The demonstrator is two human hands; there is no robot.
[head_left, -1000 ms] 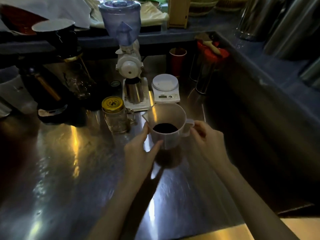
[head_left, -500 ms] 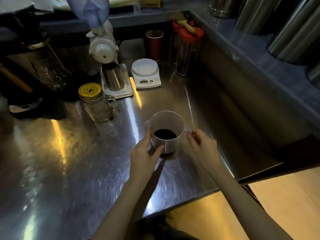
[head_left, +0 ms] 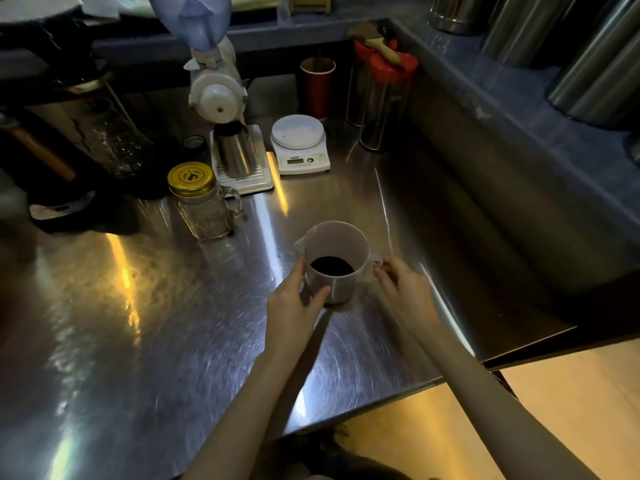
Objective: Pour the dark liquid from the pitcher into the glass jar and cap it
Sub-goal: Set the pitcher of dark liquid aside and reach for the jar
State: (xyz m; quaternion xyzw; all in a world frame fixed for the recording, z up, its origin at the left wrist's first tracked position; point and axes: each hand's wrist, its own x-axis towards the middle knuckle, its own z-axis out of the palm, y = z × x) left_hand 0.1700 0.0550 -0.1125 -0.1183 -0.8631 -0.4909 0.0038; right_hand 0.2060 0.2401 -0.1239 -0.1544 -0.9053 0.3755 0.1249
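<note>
Two hands: we see both on the pitcher (head_left: 335, 263), head view.
Change: hardly any versus half a second back; grip and spot match.
Left hand (head_left: 294, 308): fingers clamped round pitcher wall.
Right hand (head_left: 405, 292): fingertips pinched on the handle.
Pitcher: upright on steel counter (head_left: 173, 323), axis vertical, spout pointing far-left, dark liquid (head_left: 331, 266) inside.
Glass jar (head_left: 206, 211): upright, well left, gold lid (head_left: 191, 178) on.

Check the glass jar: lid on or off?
On. The yellow lid sits on the glass jar, which stands upright and looks empty, left of the pitcher.
</note>
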